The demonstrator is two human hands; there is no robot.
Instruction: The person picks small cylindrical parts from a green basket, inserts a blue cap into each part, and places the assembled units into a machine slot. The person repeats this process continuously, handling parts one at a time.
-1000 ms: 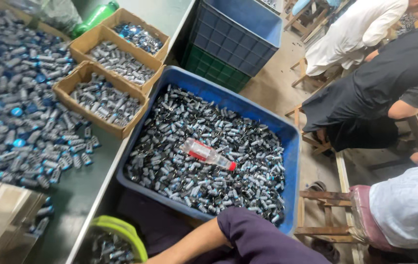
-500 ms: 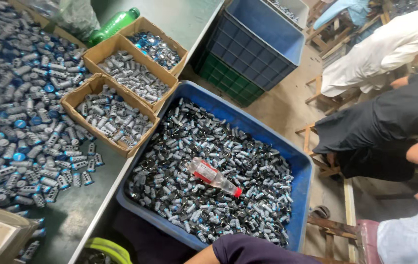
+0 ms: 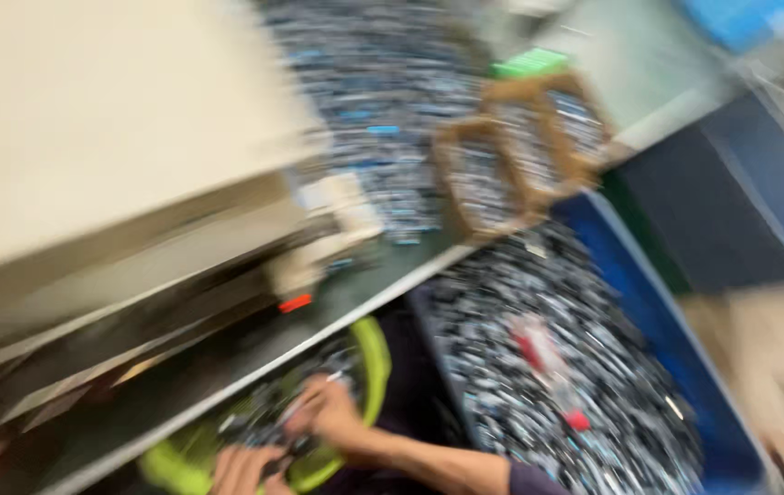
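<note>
Frame heavily motion-blurred; fine detail unreliable.

Both hands sit low in the view, inside a lime-green round basin [image 3: 375, 362] that holds small dark cylindrical parts [image 3: 259, 417]. The basin lies below the edge of the green-topped table [image 3: 355, 289], close to the person's lap.

Right hand [image 3: 332, 417]: over the parts in the basin, palm down, fingers curled, forearm running in from lower right out of a dark purple sleeve [image 3: 530, 481]. A thin pale streak shows at the fingertips; cannot tell whether the fingers pinch a part or merely rest on the heap.

Left hand [image 3: 243, 469]: at the basin's near side, partly cut by the frame edge, just beside the right hand. Grip unreadable.

Surroundings: blue crate [image 3: 676, 339] to the right, full of the same parts, a clear bottle with red cap [image 3: 548, 362] lying on them. Cardboard boxes [image 3: 511, 156] of parts on the table; a beige machine housing [image 3: 108, 137] fills the upper left.
</note>
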